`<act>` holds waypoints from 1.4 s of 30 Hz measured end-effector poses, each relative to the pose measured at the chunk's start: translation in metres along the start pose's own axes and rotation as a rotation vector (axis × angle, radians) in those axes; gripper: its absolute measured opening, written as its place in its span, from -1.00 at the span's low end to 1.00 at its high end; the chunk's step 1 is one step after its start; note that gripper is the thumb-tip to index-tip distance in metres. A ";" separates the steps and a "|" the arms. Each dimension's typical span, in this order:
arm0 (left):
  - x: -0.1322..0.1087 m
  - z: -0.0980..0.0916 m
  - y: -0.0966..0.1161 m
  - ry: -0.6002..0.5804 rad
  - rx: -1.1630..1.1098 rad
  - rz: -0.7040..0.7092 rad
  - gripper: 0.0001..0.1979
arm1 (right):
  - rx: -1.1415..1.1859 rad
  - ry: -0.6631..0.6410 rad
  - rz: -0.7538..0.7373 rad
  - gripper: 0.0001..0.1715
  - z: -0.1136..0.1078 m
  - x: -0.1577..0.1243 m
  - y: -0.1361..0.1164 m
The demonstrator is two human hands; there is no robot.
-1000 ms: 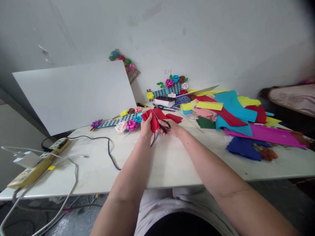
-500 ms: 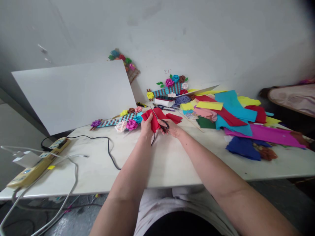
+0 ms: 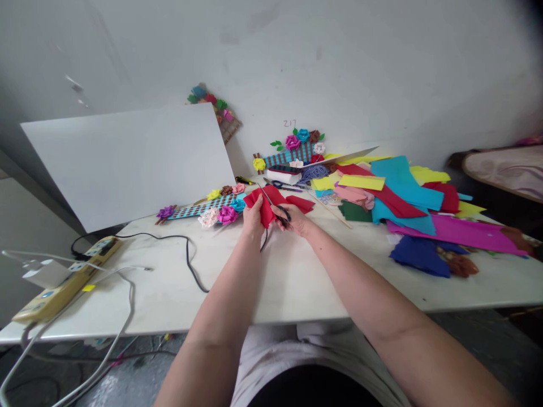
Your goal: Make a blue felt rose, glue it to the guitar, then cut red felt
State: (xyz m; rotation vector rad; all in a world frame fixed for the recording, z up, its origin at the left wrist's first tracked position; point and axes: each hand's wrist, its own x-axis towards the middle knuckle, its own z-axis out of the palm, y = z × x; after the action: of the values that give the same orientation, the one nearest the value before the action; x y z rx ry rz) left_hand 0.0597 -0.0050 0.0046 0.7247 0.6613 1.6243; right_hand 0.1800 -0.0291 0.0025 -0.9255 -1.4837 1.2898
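My left hand (image 3: 253, 216) is closed on a piece of red crepe paper (image 3: 266, 213), gripping it by its left side. In my right hand (image 3: 293, 220) is a pair of scissors (image 3: 283, 213) with dark handles, fingers wrapped in the loops. The scissor blades point up and left across the red paper; whether they are cutting into it I cannot tell. More red paper (image 3: 300, 203) lies on the table just behind the hands. To the left rests a blue and brown woven strip (image 3: 199, 209) with paper flowers, including a magenta flower (image 3: 227, 214).
Colored paper sheets (image 3: 403, 186) are heaped on the right. A second woven piece (image 3: 292, 155) with flowers leans on the wall, near a phone on a white box (image 3: 283, 176). A white board (image 3: 127, 164) stands at left, above a power strip (image 3: 68, 282) with cables.
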 end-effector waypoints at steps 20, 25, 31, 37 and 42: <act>0.005 -0.003 -0.001 0.027 -0.008 0.000 -0.76 | 0.099 0.023 -0.028 -0.62 0.006 0.007 0.005; 0.004 -0.003 -0.001 0.006 -0.008 -0.009 -0.78 | 0.078 0.005 -0.022 -0.62 0.006 0.006 0.005; 0.003 -0.004 -0.001 -0.032 0.025 -0.007 -0.75 | 0.019 -0.017 -0.036 -0.56 0.002 0.000 0.002; 0.001 -0.003 0.000 -0.064 0.038 0.001 -0.75 | 0.031 -0.021 -0.029 -0.50 0.001 -0.001 -0.001; 0.001 -0.003 -0.002 -0.068 0.053 0.004 -0.72 | 0.042 -0.007 -0.033 -0.49 0.002 -0.002 -0.002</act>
State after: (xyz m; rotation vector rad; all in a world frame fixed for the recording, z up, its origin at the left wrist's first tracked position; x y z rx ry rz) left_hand 0.0588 -0.0034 0.0012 0.8170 0.6566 1.5837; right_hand 0.1791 -0.0318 0.0045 -0.8667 -1.4661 1.2974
